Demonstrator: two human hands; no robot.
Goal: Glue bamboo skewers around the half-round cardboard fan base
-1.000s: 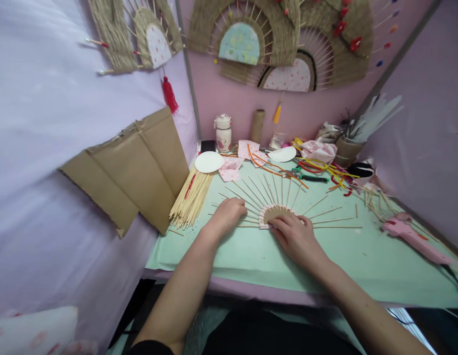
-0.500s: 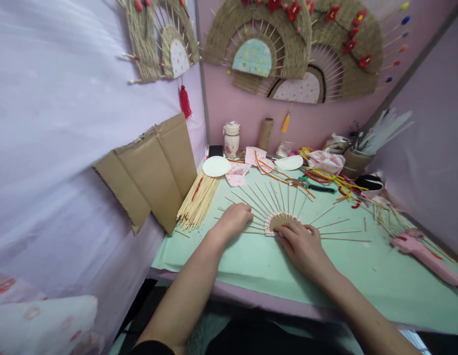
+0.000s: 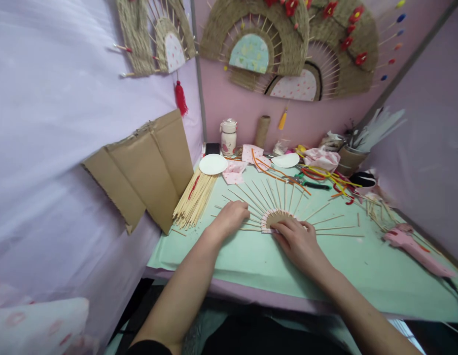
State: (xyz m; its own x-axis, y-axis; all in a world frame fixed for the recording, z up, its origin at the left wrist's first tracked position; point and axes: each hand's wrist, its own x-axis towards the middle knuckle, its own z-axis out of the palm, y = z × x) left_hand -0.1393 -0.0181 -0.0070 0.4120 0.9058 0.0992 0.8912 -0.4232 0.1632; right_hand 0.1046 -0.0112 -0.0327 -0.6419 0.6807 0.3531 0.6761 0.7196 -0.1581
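A half-round fan frame (image 3: 274,219) lies on the table, with a cardboard centre, a pink-patterned rim and many thin wooden sticks (image 3: 264,195) spreading outward. My left hand (image 3: 231,217) is over the sticks on its left side, fingers curled down around them; the fingertips are partly hidden. My right hand (image 3: 294,239) holds the frame at the right part of its base, covering some of the cardboard. Its fingers are bent and press on the piece.
Left of the frame lie a bundle of sticks (image 3: 195,199), a white paper disc (image 3: 213,164) and leaning cardboard (image 3: 147,170). Behind are a bottle (image 3: 229,137), pliers (image 3: 313,186) and coloured pipe cleaners (image 3: 325,173). A pink glue gun (image 3: 417,250) lies right. Twine-wrapped fans (image 3: 258,34) hang above.
The whole view has shifted slightly, so everything sits a little further left and higher. Both hands keep nearly the same place on the fan frame.
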